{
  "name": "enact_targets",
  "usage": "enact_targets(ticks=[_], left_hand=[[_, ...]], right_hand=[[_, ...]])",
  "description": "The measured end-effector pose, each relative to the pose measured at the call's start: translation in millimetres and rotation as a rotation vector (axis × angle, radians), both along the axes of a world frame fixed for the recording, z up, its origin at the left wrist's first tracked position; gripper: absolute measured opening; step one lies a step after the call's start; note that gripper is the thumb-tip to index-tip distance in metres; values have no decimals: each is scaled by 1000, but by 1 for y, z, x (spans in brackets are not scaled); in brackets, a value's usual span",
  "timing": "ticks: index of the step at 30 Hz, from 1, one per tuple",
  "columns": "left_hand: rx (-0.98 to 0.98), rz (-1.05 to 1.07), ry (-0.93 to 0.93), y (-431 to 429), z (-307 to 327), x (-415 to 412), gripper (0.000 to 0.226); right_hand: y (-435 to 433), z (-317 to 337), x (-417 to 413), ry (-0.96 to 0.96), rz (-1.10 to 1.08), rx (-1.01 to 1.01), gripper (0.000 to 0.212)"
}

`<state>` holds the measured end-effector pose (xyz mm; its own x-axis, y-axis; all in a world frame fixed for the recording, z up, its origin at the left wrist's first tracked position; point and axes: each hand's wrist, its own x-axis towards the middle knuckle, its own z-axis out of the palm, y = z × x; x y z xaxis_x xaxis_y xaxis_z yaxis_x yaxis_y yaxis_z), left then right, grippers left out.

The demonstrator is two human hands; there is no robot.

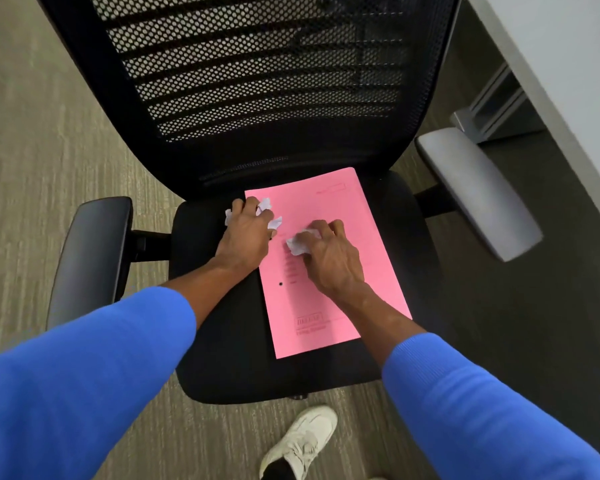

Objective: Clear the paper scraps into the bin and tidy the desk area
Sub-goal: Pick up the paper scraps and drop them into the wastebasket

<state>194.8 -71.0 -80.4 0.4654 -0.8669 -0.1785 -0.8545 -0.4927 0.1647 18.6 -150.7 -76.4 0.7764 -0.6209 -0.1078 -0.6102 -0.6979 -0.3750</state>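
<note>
A pink folder (329, 271) lies on the black seat (222, 341) of an office chair. Crumpled white paper scraps (264, 205) poke out around the fingers of my left hand (246, 233), which is closed over them at the folder's far left corner. My right hand (329, 258) rests on the middle of the folder, fingers curled around another crumpled white scrap (297, 243). Both hands press down on the folder. No bin is in view.
The chair's mesh backrest (257, 81) rises behind the seat. A black armrest (90, 258) is on the left and a grey armrest (478, 192) on the right. A white desk edge (568, 81) runs along the upper right. My white shoe (302, 441) stands on the carpet.
</note>
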Motion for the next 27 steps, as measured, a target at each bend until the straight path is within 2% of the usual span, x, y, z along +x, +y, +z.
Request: enact_targets(ticks=[6,16,23,27], left_hand=[[-82,-14,2,5,1,-11,30],[-245,0,178,16,10,-53,25],[-410,43,348,21,19,-108,28],[-368,-21,428,23,24,-152,28]], right_hand=[[10,-2,-6,-7,-37,-20,21],[28,-11,-31,-81,-168,-2,19],[56,-6,-82,-258,-577,169,17],[81,-3,-135,-332,-789,187,16]])
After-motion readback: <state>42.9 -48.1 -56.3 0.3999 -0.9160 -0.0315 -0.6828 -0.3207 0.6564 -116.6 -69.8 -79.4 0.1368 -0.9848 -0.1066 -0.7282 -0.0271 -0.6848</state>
